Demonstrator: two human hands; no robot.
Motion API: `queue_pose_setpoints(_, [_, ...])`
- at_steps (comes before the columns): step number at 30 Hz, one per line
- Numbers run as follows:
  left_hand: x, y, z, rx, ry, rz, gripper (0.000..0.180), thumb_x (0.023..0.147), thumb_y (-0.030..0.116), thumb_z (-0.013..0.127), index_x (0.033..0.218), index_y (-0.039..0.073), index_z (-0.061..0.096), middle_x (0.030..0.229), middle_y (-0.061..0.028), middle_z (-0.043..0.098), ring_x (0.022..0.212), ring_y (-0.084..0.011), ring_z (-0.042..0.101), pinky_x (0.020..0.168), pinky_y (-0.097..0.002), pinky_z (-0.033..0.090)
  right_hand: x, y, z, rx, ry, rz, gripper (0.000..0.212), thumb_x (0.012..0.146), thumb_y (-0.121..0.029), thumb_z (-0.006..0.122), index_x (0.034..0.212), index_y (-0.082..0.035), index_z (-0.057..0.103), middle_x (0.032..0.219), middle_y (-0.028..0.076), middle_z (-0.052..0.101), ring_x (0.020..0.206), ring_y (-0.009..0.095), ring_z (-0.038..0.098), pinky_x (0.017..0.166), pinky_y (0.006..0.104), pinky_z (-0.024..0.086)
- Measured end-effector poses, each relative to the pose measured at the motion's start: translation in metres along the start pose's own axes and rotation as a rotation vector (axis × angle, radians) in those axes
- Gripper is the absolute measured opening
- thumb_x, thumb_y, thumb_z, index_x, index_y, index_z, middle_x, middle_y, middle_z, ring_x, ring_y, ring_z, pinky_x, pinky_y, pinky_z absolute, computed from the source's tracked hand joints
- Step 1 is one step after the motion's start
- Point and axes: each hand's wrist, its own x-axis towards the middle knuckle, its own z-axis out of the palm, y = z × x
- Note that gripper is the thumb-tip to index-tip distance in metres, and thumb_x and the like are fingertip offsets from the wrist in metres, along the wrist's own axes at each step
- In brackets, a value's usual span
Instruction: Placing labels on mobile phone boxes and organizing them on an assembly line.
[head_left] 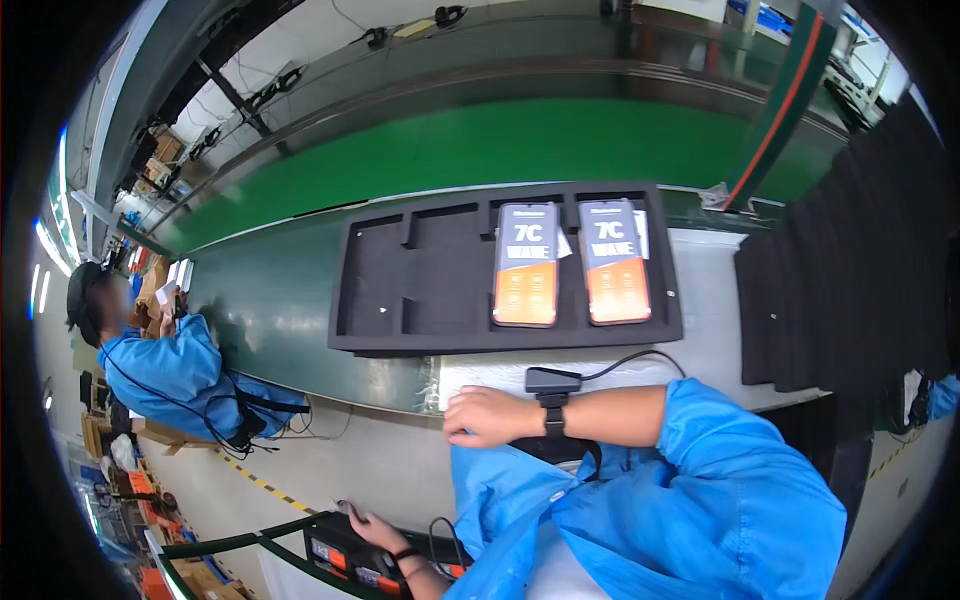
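Observation:
My right hand [490,416] rests at the table's near edge, its fingers curled inward with nothing visible in them. Low on the left, my left hand [375,531] reaches down beside a black and orange container [340,550]. Its fingers close around a small dark thing, mostly hidden and too small to name. Two phones [526,270] [617,265] with grey and orange printed fronts lie side by side in the right-hand compartments of a black foam tray [505,338]. The tray's left compartments hold no phones.
A tall stack of black foam sheets [840,260] stands at the right. Beyond the tray runs a green conveyor belt [420,145], with a slanted green post [780,110]. A co-worker in blue [170,360] sits at the left. A green rail [230,538] crosses the lower left.

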Motion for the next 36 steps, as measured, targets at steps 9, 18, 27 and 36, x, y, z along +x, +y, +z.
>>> queue_pose_setpoints(9, [0.032,0.234,0.150,-0.470,-0.397,0.433,0.043,0.090,-0.002,0.042,0.132,-0.002,0.052,0.132,-0.0153,0.056,0.121,-0.0242,0.053,0.106,-0.0353,0.037,-0.123,-0.094,-0.064,0.029,0.444,0.373,0.014,0.091,-0.019,0.060,0.091,-0.009,0.070,0.089,0.007,0.068,0.091,0.025,0.064,0.082,0.0370,0.050])
queue_pose_setpoints(18, [0.023,0.255,0.173,-0.368,-0.549,0.598,0.043,0.081,-0.004,0.046,0.124,-0.005,0.052,0.111,-0.0185,0.059,0.103,-0.0338,0.057,0.096,-0.0415,0.044,-0.257,-0.139,-0.044,-0.575,1.050,0.804,0.010,0.086,-0.016,0.060,0.085,-0.008,0.067,0.086,0.007,0.064,0.087,0.029,0.060,0.079,0.0393,0.048])
queue_pose_setpoints(27, [0.007,0.230,0.161,-0.246,-0.400,1.098,0.037,0.079,-0.006,0.045,0.109,-0.002,0.064,0.119,-0.0185,0.063,0.112,-0.0348,0.058,0.099,-0.0430,0.041,-0.260,-0.085,-0.102,-1.106,0.962,0.752,0.004,0.081,-0.013,0.060,0.082,-0.010,0.061,0.081,0.008,0.065,0.082,0.030,0.061,0.075,0.0426,0.044])
queue_pose_setpoints(36, [0.007,0.228,0.155,-0.247,-0.392,0.958,0.040,0.076,-0.006,0.045,0.110,0.000,0.063,0.121,-0.0161,0.064,0.120,-0.0336,0.056,0.104,-0.0434,0.036,-0.237,-0.072,-0.103,-1.078,0.982,0.862,0.007,0.080,-0.008,0.059,0.086,-0.004,0.062,0.084,0.014,0.065,0.082,0.036,0.060,0.075,0.0446,0.047])
